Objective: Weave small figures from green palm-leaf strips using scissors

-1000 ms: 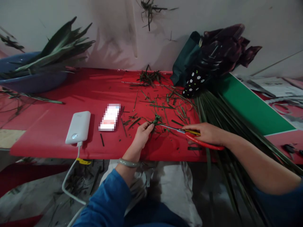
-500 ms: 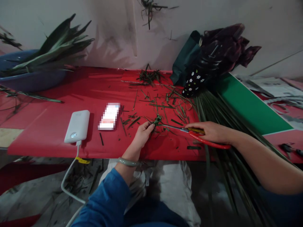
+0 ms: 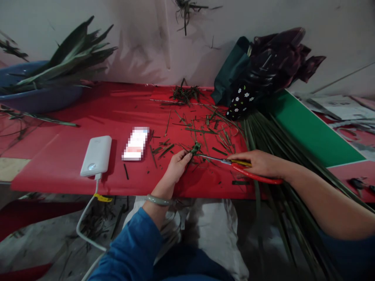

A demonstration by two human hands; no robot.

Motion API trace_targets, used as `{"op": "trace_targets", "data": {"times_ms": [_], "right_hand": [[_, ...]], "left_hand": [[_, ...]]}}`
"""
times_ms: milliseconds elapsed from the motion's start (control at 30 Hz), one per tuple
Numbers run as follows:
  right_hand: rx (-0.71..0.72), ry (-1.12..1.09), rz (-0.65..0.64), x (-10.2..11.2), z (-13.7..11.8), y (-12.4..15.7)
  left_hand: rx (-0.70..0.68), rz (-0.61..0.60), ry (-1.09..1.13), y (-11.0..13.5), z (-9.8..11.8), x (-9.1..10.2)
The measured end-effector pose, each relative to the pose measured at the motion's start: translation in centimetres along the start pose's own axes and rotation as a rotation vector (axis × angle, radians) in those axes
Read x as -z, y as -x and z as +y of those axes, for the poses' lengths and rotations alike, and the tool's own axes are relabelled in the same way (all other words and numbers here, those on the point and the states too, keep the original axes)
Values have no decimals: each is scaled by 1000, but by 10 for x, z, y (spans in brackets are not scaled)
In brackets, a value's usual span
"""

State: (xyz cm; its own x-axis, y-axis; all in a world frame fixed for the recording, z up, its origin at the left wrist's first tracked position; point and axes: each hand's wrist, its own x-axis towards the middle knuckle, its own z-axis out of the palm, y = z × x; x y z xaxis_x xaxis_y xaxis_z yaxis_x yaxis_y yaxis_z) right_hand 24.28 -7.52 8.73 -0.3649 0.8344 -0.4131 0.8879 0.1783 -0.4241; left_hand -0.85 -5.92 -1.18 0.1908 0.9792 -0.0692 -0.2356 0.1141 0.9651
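Between the thumb and fingers of my left hand (image 3: 177, 166) is a small woven green leaf piece (image 3: 195, 148), held just above the red table cover (image 3: 114, 105). My right hand (image 3: 262, 164) grips a pair of scissors (image 3: 253, 174) with red handles. The scissor blades point left, and their tips reach the lower edge of the leaf piece; whether they are cutting into it is too small to tell. Cut leaf scraps (image 3: 200, 132) lie scattered around and behind both hands.
Long green leaves (image 3: 281, 144) run under my right forearm and hang over the table edge. At left are a white power bank (image 3: 96, 156) with a cable, a phone (image 3: 135, 143) and a blue basin (image 3: 38, 97) of leaves. Dark bags (image 3: 263, 66) stand at the back right.
My right hand and the scissors have shifted very slightly left towards the leaf piece. The left hand keeps its hold in nearly the same place.
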Motion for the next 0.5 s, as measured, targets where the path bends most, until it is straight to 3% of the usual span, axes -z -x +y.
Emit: {"op": "trace_targets", "data": {"times_ms": [500], "right_hand": [[52,7,-53,-2,-9,0]], "left_hand": [[20,-22,-16,1,2,0]]}}
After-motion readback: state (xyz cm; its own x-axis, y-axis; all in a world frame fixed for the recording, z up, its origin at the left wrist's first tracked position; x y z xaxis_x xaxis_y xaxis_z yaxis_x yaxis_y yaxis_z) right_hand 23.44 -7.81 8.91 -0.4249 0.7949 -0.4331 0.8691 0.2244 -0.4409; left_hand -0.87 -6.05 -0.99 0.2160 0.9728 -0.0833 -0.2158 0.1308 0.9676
